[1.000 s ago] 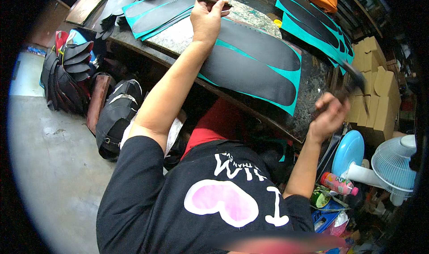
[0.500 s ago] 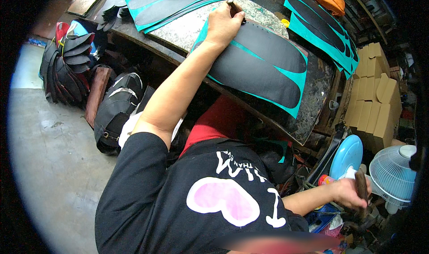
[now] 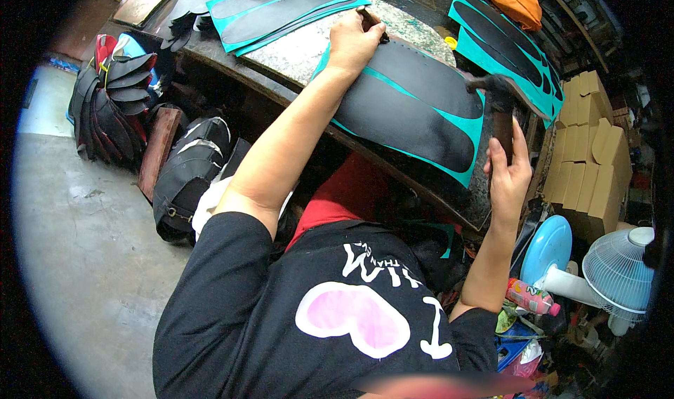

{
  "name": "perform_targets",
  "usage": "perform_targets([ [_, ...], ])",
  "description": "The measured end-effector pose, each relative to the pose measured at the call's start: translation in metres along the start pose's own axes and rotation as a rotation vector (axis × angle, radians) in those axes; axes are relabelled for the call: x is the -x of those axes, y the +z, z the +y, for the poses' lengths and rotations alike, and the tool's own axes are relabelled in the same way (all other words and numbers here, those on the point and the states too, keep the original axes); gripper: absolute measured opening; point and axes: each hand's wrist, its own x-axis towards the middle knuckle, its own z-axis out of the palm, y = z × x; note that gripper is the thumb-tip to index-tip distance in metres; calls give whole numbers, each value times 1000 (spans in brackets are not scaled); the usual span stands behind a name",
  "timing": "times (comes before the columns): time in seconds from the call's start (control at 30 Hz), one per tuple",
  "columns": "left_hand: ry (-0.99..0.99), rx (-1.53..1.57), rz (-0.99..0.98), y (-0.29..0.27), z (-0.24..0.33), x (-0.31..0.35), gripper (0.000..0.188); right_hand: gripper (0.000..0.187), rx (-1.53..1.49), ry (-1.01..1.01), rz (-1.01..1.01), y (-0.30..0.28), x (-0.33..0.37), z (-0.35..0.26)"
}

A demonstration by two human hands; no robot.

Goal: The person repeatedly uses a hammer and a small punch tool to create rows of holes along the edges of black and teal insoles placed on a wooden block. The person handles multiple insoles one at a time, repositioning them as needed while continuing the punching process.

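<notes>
Your right hand (image 3: 507, 178) is closed around the handle of a hammer (image 3: 502, 103), raised upright over the right end of the workbench (image 3: 295, 51), its dark head level with the near sheet's far edge. Your left hand (image 3: 353, 42) is closed on a small dark tool (image 3: 370, 18), seemingly a punch or cutter, though its tip is too small to make out, pressed down at the far end of the teal sheet with black sole shapes (image 3: 414, 108). That sheet lies flat on the bench straight in front of you, its long edge running toward your right.

To strike well, keep the tool upright and your left fingers wrapped low and clear of its top. Bring the hammer across so its face lands square on the tool's head; a glancing hit would likely skid onto the sheet or your knuckles. Let your left wrist pin the sheet so it cannot creep.

Half a second ago your right hand was down beside the white fan (image 3: 618, 273) and the clutter by your hip, grasping the hammer there; now it has come up to bench height. A second ago it also held the hammer high. Your left hand has hardly moved on the sheet, staying at the same far end throughout.
</notes>
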Motion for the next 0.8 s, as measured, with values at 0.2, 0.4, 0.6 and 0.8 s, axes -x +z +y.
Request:
perform_targets([
  [0.2, 144, -178, -39, -2, 3, 2, 20, 51, 200, -430, -5, 10, -32, -41],
  [0.4, 590, -553, -123, 9, 23, 17, 20, 53, 256, -885, 204, 52, -60, -50],
  [0.6, -42, 138, -36, 5, 6, 3, 18, 47, 563, -432, 80, 53, -66, -6],
  [0.8, 95, -102, -115, 7, 4, 1, 19, 47, 297, -555, 115, 26, -55, -44],
])
